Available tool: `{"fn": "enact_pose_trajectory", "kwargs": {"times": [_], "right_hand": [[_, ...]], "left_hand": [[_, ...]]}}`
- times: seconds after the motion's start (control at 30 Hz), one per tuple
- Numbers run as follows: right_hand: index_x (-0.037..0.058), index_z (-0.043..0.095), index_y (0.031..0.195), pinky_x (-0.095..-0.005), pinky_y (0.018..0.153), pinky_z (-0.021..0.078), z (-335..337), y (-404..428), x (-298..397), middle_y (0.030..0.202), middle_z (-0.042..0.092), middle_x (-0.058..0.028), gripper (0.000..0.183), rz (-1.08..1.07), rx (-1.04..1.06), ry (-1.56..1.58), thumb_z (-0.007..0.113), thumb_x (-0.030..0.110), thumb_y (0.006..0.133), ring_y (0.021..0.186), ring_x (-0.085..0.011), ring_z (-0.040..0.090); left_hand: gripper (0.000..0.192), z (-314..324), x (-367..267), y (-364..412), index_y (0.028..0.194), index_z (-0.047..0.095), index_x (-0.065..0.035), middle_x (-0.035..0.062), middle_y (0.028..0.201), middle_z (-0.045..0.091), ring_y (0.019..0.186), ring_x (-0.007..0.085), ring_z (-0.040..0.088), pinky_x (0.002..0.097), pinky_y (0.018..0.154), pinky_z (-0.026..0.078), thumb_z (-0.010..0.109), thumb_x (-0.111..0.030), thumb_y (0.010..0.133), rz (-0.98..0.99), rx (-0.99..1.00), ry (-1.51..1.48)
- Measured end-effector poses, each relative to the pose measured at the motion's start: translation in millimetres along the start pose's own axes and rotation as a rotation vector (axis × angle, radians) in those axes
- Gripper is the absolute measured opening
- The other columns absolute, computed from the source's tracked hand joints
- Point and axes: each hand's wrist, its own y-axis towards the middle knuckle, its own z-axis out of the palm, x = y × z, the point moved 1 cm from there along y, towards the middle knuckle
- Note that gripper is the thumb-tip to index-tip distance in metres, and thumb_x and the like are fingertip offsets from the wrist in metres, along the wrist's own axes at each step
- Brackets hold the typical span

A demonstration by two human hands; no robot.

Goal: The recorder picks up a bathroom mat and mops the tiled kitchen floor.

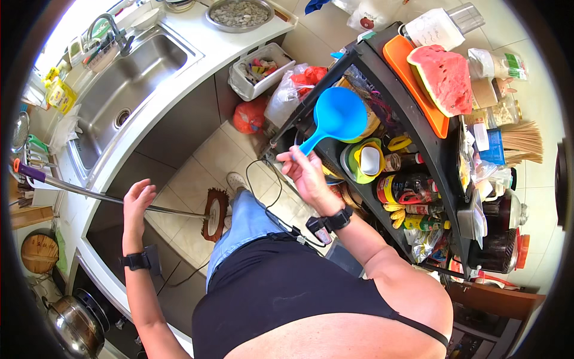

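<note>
My right hand [307,177] grips the handle of a blue plastic ladle-like scoop [341,112], held over the floor beside a black shelf rack. The scoop's bowl faces up. My left hand [138,197] hangs near the counter front with its fingers slightly bent; it overlaps the metal pole of a mop [103,197], and no grip on it shows. The mop leans on the counter edge, its purple and orange handle end at the left. Its brown mop head [216,215] rests on the tiled floor near my feet.
A steel sink [134,80] is set in the white counter [197,49], with a metal bowl of shells or stones [240,15] beyond. The black rack [421,112] at right holds a cut watermelon [441,80], bottles and bowls. A black cable [264,208] loops by my legs.
</note>
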Motion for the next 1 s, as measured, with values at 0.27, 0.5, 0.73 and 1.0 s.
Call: {"fn": "enact_pose_trajectory", "kwargs": {"times": [0.27,0.5,0.73,1.0], "right_hand": [[0.0058,0.054,0.089,-0.0217,0.057,0.0454,33.3,-31.7,-56.8,0.074,0.061,-0.0059,0.016,0.303,0.274,-0.151,0.056,0.021,0.088,0.061,-0.01,0.055],[0.007,0.055,0.087,-0.019,0.051,0.0406,79.9,12.8,-99.0,0.069,0.057,-0.0006,0.017,0.531,0.727,-0.554,0.062,0.022,0.083,0.057,-0.0068,0.053],[0.0034,0.057,0.085,-0.0193,0.047,0.0394,194.1,55.6,-93.2,0.063,0.058,-0.0018,0.03,0.519,1.104,-0.97,0.056,0.034,0.087,0.049,-0.0055,0.05],[0.0024,0.055,0.092,-0.0208,0.044,0.0417,316.0,199.3,-85.8,0.065,0.056,-0.0031,0.027,0.079,0.914,-0.954,0.056,0.028,0.086,0.048,-0.0087,0.05]], "left_hand": [[0.029,103.4,-44.5,-5.5,0.102,0.062,-0.0024,0.0025,0.095,0.063,0.088,0.0102,0.057,0.0246,0.079,0.045,0.052,-0.026,0.089,0.091,0.557,0.078],[0.042,139.5,-21.1,-7.8,0.096,0.057,0.0053,0.0102,0.089,0.061,0.081,0.0147,0.056,0.0287,0.072,0.045,0.057,-0.034,0.084,0.087,0.411,-0.067],[0.025,55.9,-11.0,-6.8,0.097,0.046,-0.0004,0.0084,0.082,0.057,0.069,0.0131,0.056,0.0263,0.058,0.048,0.056,-0.02,0.085,0.03,-0.028,-0.42],[0.013,-34.7,-11.4,-13.1,0.087,0.046,-0.0094,-0.0022,0.065,0.046,0.048,0.0046,0.042,0.019,0.038,0.032,0.051,-0.021,0.088,-0.08,-0.354,-0.536]]}}
